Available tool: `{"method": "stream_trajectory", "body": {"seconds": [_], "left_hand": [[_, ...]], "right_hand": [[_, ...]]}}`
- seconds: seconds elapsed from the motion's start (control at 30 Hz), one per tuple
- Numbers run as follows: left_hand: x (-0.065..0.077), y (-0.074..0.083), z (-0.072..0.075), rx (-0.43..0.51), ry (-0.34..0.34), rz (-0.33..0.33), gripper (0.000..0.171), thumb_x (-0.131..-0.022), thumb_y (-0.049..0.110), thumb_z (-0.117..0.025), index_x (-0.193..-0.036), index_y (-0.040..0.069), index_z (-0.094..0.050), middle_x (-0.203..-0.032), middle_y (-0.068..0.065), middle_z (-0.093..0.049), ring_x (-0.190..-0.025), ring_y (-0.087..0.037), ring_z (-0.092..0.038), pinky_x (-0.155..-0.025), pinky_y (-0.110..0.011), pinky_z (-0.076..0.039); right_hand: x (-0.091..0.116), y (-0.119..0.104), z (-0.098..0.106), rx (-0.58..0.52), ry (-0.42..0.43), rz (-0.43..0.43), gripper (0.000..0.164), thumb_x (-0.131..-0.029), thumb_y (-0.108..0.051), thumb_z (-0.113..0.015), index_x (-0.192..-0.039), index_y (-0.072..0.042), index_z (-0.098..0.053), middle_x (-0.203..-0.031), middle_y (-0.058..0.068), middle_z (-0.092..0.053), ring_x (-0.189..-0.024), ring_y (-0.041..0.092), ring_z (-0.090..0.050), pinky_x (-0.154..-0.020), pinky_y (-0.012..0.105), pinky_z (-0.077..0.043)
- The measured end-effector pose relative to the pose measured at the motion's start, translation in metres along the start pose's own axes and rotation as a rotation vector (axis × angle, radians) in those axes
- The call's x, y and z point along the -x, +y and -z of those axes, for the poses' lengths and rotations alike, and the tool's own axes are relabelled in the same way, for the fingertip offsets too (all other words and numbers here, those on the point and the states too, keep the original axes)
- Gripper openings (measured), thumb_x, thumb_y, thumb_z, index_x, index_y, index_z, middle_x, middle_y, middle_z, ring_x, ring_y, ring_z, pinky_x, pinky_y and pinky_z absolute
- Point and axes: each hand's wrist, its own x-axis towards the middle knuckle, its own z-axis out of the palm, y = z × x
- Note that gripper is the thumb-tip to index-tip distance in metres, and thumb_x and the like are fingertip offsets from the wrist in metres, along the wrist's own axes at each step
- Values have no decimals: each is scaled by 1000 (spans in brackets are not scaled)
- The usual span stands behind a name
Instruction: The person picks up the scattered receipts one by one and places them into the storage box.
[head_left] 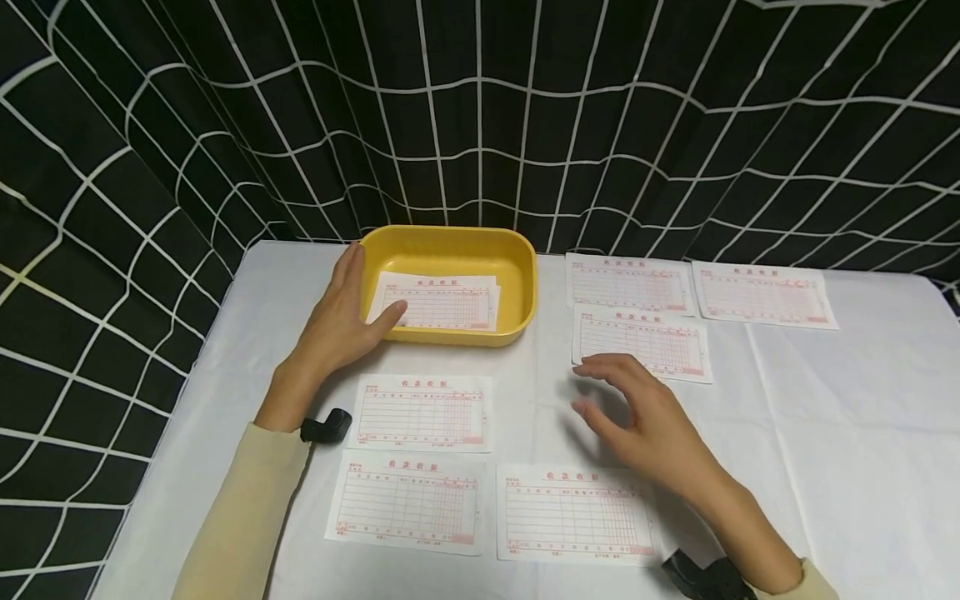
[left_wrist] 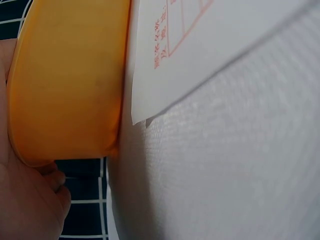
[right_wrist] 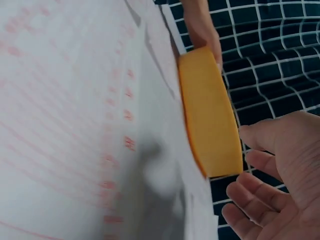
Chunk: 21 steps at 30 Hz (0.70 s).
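Note:
A yellow plastic tub (head_left: 517, 287) stands at the back of the table with a few printed receipt slips (head_left: 450, 304) lying in it. At its left end, my left hand (head_left: 333, 321) holds the rim, thumb over the front edge and fingers along the outside. The left wrist view shows those fingers (left_wrist: 56, 181) bent around the tub's corner. My right hand (head_left: 652, 421) hovers over the table with loosely bent fingers and nothing in them. Closest to it are a receipt slip (head_left: 641, 342) just beyond the fingertips and another slip (head_left: 573, 512) in front.
Two more slips, a back one (head_left: 628, 283) and a right one (head_left: 763, 293), lie along the far edge. Left of centre are an upper slip (head_left: 422, 414) and a lower slip (head_left: 408, 502). Behind the white-covered table (head_left: 847, 450) hangs a black cloth with a white grid (head_left: 502, 117).

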Motion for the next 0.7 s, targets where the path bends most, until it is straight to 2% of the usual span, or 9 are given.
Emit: {"method": "stream_trajectory", "body": {"seconds": [0.2,0.4,0.6,0.7], "left_hand": [[0,-1,0,10,12,-8,106,-97,56,-64,-171,9,-5,-180,-9,-7,-163,-38,-27,-130,-59,-29],[-1,-1,0,9,11,-10,106,-97,56,-64,-171,9,-5,-180,-8,-7,-163,-38,-27,-130,-59,-28],[0,-1,1,6,9,-12,106,-98,55,-64,-171,9,-5,-180,-11,-8,-163,-38,-26,-130,-59,-28],[0,0,1,9,2,-11,106,-98,55,-64,-171,8,-4,-180,-11,-7,-162,-38,-27,-130,-59,-29]], "right_hand": [[27,3,-2,-3,33,-28,35,-90,-7,-83,-123,-10,-73,-129,2,-70,-124,23,-65,-111,0,-31],[51,11,-3,31,49,-63,41,-87,-5,-85,-125,-9,-72,-128,1,-69,-122,16,-64,-113,-1,-28],[68,12,-4,58,54,-82,44,-86,-5,-86,-126,-13,-71,-130,0,-68,-122,8,-61,-111,-3,-27],[75,11,-5,71,59,-88,43,-85,-7,-87,-125,-14,-72,-128,-2,-67,-122,9,-59,-110,-2,-26]]}}
